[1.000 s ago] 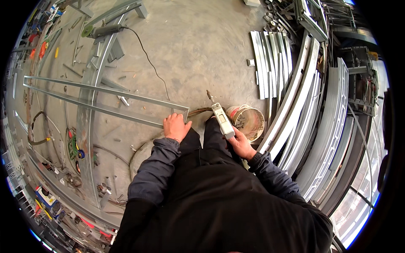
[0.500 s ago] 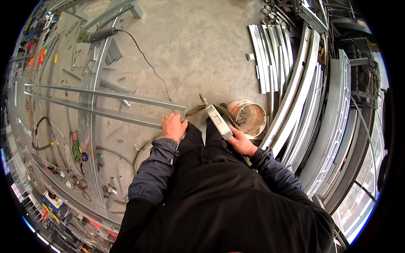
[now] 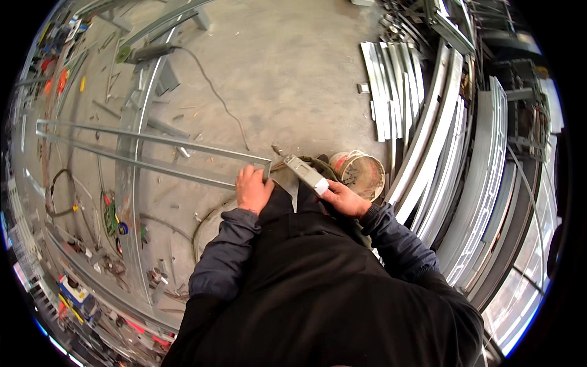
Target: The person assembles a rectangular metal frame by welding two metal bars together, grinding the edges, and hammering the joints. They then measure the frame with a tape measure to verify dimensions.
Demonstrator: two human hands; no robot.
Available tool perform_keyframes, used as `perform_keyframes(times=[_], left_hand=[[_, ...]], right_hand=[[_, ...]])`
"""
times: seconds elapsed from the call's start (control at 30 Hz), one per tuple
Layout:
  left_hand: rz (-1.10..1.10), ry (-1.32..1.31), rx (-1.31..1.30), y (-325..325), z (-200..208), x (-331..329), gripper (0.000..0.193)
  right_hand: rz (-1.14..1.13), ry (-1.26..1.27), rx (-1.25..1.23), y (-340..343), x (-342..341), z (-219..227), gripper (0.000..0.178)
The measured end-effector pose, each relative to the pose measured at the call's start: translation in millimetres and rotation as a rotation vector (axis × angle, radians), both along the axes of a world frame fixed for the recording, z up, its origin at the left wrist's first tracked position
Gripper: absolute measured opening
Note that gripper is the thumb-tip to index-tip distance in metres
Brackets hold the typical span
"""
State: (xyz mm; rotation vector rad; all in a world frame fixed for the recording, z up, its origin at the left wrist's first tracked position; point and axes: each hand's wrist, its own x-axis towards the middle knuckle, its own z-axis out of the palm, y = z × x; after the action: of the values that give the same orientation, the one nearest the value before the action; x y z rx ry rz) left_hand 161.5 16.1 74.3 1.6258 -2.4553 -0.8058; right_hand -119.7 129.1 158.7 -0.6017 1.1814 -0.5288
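My left hand (image 3: 252, 188) is closed around the near right corner of a long, narrow metal frame (image 3: 208, 151). The frame stretches away to the left, crossing over a metal beam (image 3: 127, 142). In my right hand (image 3: 345, 200) is a pale grey, boxy hand tool (image 3: 304, 172), gripped at its near end. The tool slants up and to the left, its narrow tip just right of the frame's end. Its exact kind I cannot make out.
Right of the tool stands a dirty white bucket (image 3: 338, 164). Stacked metal profiles (image 3: 440, 125) line the right side. An angle grinder (image 3: 150, 53) lies on the beam at the upper left, its cord (image 3: 211, 85) trailing across the floor. Hoses and tools clutter the left.
The pale grey tool has swung left in my right hand and tilts more sideways, its tip nearer the frame's corner. My left hand keeps hold of the frame.
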Motion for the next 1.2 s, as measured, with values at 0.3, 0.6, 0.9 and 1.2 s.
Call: perform_keyframes(times=[0.3,0.6,0.9,1.2], left_hand=[[-0.371,-0.037,-0.183,-74,11,17,0.061],[-0.428,-0.018,-0.185,-84,-28,26,0.041],[-0.415,-0.05,-0.183,-80,-12,23,0.051],[-0.604,0.154,-0.052,-100,4,46,0.074]], right_hand=[[-0.066,0.021,-0.014,11,-3,-6,0.039],[-0.052,0.042,-0.081,40,-3,-9,0.05],[-0.041,0.091,-0.154,57,-3,-23,0.052],[0.001,0.13,-0.149,52,5,-22,0.049]])
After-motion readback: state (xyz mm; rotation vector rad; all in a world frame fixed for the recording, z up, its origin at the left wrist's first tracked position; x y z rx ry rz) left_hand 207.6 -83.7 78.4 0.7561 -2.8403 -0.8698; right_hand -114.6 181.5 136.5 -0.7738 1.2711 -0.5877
